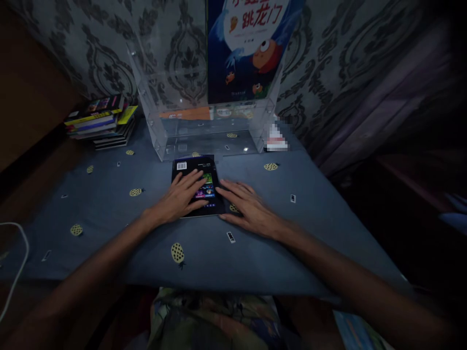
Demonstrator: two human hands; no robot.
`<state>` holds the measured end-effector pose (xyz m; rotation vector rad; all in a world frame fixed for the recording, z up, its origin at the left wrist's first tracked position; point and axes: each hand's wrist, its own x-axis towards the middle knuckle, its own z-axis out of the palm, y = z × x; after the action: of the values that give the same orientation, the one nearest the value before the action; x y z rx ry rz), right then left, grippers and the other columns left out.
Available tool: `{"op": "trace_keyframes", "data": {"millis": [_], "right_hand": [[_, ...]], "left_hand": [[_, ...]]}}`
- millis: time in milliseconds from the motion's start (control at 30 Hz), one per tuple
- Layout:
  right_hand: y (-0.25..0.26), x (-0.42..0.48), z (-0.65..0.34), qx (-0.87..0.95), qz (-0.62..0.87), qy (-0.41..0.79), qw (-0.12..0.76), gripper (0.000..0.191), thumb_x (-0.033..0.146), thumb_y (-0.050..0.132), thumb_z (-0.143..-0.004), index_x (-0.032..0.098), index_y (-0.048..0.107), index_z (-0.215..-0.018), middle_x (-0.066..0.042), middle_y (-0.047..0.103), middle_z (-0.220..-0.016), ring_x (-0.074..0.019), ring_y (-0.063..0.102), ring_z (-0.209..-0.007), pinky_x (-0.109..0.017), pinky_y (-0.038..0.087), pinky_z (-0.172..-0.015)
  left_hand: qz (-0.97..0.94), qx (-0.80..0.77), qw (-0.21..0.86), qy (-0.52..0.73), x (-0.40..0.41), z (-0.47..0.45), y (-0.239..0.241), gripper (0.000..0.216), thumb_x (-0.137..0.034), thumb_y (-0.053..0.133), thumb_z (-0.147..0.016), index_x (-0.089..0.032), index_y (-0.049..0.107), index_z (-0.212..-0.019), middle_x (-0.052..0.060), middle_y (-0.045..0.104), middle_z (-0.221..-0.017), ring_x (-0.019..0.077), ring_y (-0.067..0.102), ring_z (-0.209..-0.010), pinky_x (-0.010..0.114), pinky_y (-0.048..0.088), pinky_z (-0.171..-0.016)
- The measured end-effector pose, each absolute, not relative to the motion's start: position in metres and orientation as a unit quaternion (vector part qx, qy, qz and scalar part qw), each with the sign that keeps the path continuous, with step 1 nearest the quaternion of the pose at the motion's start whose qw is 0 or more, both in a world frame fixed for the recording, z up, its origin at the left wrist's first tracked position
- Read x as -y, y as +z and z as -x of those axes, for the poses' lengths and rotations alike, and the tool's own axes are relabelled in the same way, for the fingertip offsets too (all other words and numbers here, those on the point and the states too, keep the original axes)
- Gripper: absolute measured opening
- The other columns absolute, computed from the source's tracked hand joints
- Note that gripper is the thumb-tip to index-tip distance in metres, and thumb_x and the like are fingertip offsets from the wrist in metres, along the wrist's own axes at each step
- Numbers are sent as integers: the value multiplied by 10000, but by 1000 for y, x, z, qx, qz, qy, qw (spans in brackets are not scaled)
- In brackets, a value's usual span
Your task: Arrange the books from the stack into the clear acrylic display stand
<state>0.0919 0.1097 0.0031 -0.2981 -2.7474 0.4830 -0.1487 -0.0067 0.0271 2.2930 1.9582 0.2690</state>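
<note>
A thin black book (208, 192) lies flat on the blue-grey surface (314, 214), right in front of you. Your left hand (178, 197) is spread out on top of it, over the left and middle part. Your right hand (250, 206) is just beside it, with the fingertips at the book's right edge. Both hands are flat with their fingers apart, so each grip is wide and not closed around the book.

You can see a barcode (181, 166) near the book's top left corner. Little bright pictures show past your left fingers. The small print is too tiny to read.

Behind the black book is a see-through stand (153, 121). A big blue book (241, 73) leans up in it, with orange fish on the front. Its red writing says "跳龙门", and the line above is cut off at the top. An orange book (189, 113) shows low in the stand.

To the left, a messy pile of books (98, 121) sits near the wall. Its words are too small to read. Yellow pineapples (177, 253) and little word tags are printed on the surface.
</note>
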Motion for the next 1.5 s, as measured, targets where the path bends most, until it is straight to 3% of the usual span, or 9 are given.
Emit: {"op": "trace_keyframes", "data": {"millis": [167, 633, 867, 1033, 1167, 1233, 1333, 1400, 1500], "right_hand": [[5, -100, -91, 970, 80, 169, 155, 602, 432, 563, -985, 187, 424, -1517, -163, 448, -1568, -306, 388, -1477, -624, 285, -1205], [12, -36, -150, 974, 23, 154, 165, 841, 543, 728, -847, 126, 424, -1511, -213, 554, -1469, -361, 479, -1406, -655, 366, -1154], [1, -8, -165, 943, -9, 140, 300, 342, 126, 555, -940, 151, 644, -1269, -111, 770, -1035, -259, 695, -1075, -476, 584, -962], [16, -15, -159, 929, -40, 167, 328, 287, 234, 577, -983, 180, 654, -1254, -99, 774, -984, -255, 716, -1024, -405, 638, -787], [58, -32, -146, 909, -22, 213, 357, 280, 248, 590, -991, 214, 634, -1265, -79, 779, -1019, -208, 738, -987, -333, 638, -830], [78, -40, -136, 898, 14, 234, 373, 220, 293, 554, -1010, 265, 676, -1191, -51, 784, -952, -212, 754, -908, -339, 637, -806], [94, -54, -117, 857, 149, 252, 424, 229, 421, 582, -991, 265, 729, -909, -21, 742, -751, -193, 716, -681, -315, 598, -644], [96, -67, -102, 811, 222, 281, 463, 302, 462, 626, -958, 247, 693, -758, 8, 670, -633, -160, 648, -580, -290, 549, -577], [97, -90, -84, 756, 247, 367, 482, 341, 485, 666, -914, 225, 652, -694, 25, 605, -589, -131, 588, -547, -257, 495, -525]], "left_hand": [[-703, -702, 64, 99, 26, 162, 18, 688, -613, 382, -1012, -225, 301, -1576, 128, 223, -1674, 307, 150, -1560, 586, 180, -1231], [-733, -667, 94, 94, 100, 106, 20, 692, -540, 394, -1032, -227, 183, -1613, 150, 152, -1680, 310, 95, -1566, 623, 159, -1230], [-751, -633, 152, 112, 132, 78, 31, 837, -547, 525, -980, -307, 51, -1626, 107, 136, -1684, 318, 110, -1558, 610, 237, -1229], [-711, -630, 272, 154, 126, 83, 55, 673, -558, 519, -980, -367, 284, -1581, 55, 242, -1658, 309, 201, -1545, 627, 150, -1246], [-656, -582, 367, 311, 110, 109, 73, 527, -636, 368, -1005, -352, 629, -1364, 33, 527, -1517, 298, 394, -1472, 576, 69, -1267], [-620, -538, 402, 406, 101, 120, 77, 653, -706, 288, -985, -295, 741, -1214, 64, 680, -1342, 311, 501, -1394, 533, 121, -1271], [-506, -516, 422, 547, 84, 125, 76, 802, -844, 295, -887, -246, 789, -1090, 95, 739, -1218, 345, 573, -1310, 501, 329, -1203], [-437, -508, 396, 628, 69, 123, 72, 791, -885, 409, -817, -244, 777, -1099, 88, 732, -1232, 346, 589, -1284, 474, 437, -1127], [-394, -495, 361, 686, 42, 118, 65, 609, -739, 629, -824, -235, 744, -1146, 69, 725, -1245, 315, 587, -1286, 440, 464, -1101]]}}
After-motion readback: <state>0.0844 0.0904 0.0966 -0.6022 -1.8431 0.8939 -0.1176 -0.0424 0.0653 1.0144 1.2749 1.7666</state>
